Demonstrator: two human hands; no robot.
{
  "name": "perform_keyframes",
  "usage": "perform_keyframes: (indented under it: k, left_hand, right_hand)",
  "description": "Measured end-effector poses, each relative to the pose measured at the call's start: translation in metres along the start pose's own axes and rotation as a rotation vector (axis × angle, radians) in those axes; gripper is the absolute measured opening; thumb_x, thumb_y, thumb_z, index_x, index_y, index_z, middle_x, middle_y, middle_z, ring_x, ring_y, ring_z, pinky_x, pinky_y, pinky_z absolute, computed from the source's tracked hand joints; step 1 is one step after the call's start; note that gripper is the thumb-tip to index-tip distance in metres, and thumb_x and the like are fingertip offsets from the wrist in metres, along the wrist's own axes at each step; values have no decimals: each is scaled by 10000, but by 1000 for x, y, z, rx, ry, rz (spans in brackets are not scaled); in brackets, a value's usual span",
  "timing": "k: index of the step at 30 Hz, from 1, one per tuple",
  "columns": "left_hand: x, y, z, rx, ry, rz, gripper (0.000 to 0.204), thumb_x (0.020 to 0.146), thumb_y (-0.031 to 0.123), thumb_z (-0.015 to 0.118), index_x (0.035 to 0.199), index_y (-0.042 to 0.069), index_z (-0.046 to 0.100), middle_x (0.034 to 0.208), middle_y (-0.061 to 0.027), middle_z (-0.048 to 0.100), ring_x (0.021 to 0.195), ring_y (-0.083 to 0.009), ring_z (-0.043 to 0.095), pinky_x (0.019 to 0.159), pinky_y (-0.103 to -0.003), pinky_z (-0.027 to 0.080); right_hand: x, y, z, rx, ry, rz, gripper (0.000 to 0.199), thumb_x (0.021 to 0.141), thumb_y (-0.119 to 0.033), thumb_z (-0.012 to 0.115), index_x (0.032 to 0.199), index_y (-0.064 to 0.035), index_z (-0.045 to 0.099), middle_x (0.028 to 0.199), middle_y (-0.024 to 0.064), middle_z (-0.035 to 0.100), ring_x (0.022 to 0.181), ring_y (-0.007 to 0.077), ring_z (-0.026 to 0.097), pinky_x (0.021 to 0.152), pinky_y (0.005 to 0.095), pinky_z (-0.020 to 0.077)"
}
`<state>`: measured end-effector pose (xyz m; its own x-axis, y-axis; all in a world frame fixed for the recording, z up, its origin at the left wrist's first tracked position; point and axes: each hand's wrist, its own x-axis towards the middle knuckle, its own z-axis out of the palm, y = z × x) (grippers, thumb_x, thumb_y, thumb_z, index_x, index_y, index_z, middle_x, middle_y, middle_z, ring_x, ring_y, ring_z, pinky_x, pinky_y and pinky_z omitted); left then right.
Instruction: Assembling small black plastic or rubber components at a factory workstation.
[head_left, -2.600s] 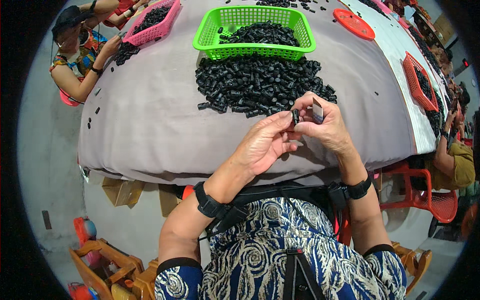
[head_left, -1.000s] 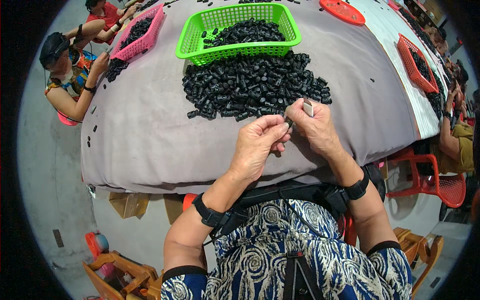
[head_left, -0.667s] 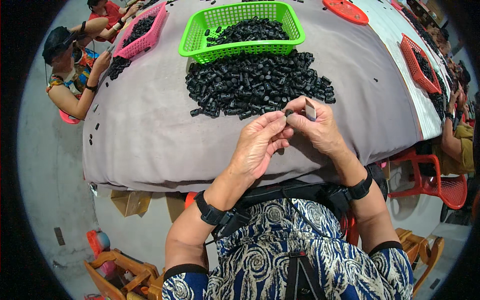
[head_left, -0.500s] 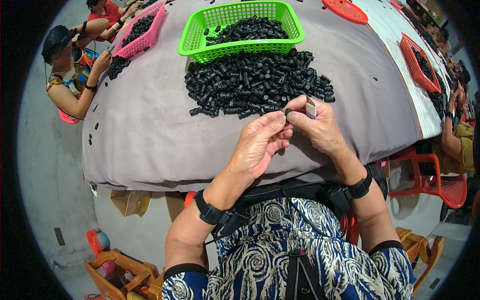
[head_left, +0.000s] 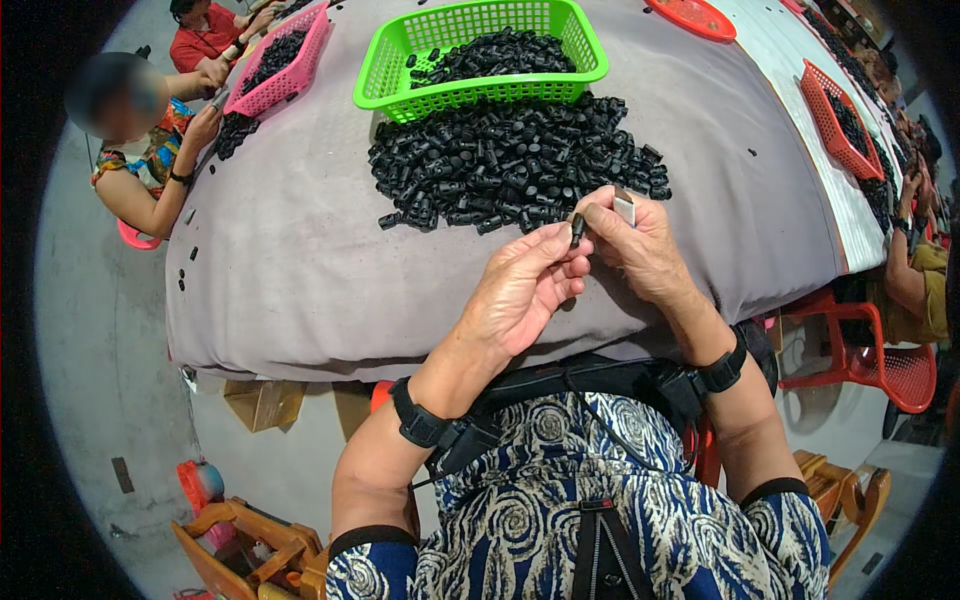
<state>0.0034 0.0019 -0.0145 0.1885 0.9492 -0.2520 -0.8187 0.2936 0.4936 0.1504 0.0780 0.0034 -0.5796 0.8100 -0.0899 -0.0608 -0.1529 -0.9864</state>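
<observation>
Hands meet just in front of the pile of small black parts [head_left: 515,165] on the grey table [head_left: 300,260]. Left hand [head_left: 520,295] pinches one small black part [head_left: 577,229] with its fingertips. Right hand [head_left: 640,250] touches that part too and holds a small silver piece [head_left: 624,207]. Behind the pile sits a green basket [head_left: 480,50] with more black parts. Left of the pile, another person's hand [head_left: 203,125] works by a pink basket [head_left: 280,70].

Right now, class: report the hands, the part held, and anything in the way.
Left hand and right hand pinch one small black plastic part. Right also holds a small silver piece. Nothing between them.
</observation>
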Motion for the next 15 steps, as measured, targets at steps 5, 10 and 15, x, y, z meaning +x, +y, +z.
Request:
perform_keyframes:
  k: [5, 10, 15]
  left_hand:
    - [0, 2, -1, -35, -12, -12, 155, 897, 152, 530, 997, 36, 550, 880, -52, 596, 760, -136, 567, 663, -255, 491]
    - [-1, 2, 2, -45, -2, -43, 148, 895, 162, 537, 972, 37, 556, 855, -52, 599, 754, -138, 562, 651, -254, 483]
    - [0, 2, 1, -63, -9, -48, 136, 892, 159, 543, 948, 37, 565, 846, -48, 599, 732, -131, 546, 622, -247, 459]
  right_hand:
    - [-1, -4, 3, -79, -52, -149, 108, 853, -128, 590, 832, -21, 590, 743, -31, 575, 679, 31, 507, 605, 191, 419]
    - [1, -2, 0, -155, -35, -186, 110, 858, -126, 582, 839, -18, 589, 738, -23, 578, 687, 36, 529, 615, 194, 434]
    - [-1, -5, 2, -23, -40, -108, 125, 864, -134, 578, 836, -12, 582, 727, -15, 579, 677, 44, 549, 614, 195, 446]
